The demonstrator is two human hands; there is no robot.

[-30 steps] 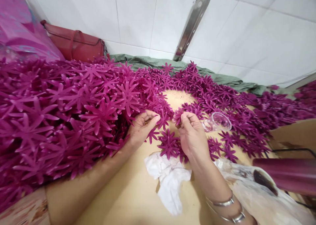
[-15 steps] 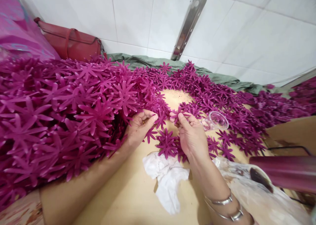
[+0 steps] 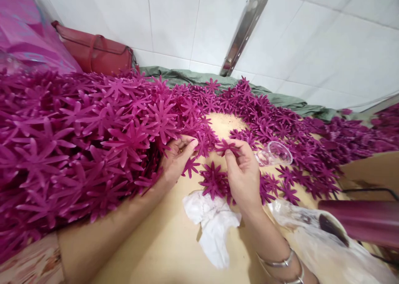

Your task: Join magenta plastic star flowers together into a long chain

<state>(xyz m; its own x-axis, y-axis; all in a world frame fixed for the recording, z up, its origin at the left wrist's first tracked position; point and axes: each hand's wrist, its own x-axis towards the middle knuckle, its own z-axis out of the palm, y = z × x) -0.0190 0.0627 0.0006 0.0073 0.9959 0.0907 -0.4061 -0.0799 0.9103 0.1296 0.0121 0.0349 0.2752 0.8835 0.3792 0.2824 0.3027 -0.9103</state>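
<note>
- One purple flower piece (image 3: pixel 227 146) is pinched in the fingers of the right hand (image 3: pixel 245 172), above the table (image 3: pixel 143 255).
- The left hand (image 3: pixel 177 157) has thumb and fingers close together; I cannot tell if they grip something.

I see flower pieces (image 3: pixel 127 143) heaped on the left of the table (image 3: pixel 156 246), trailing along its back to the right. Behind the heap, a handbag (image 3: pixel 96 55) sits by the wall (image 3: pixel 174 22). Nearer, a cloth (image 3: pixel 213 228) lies mid-table, a plastic bag (image 3: pixel 330 250) to its right.
</note>
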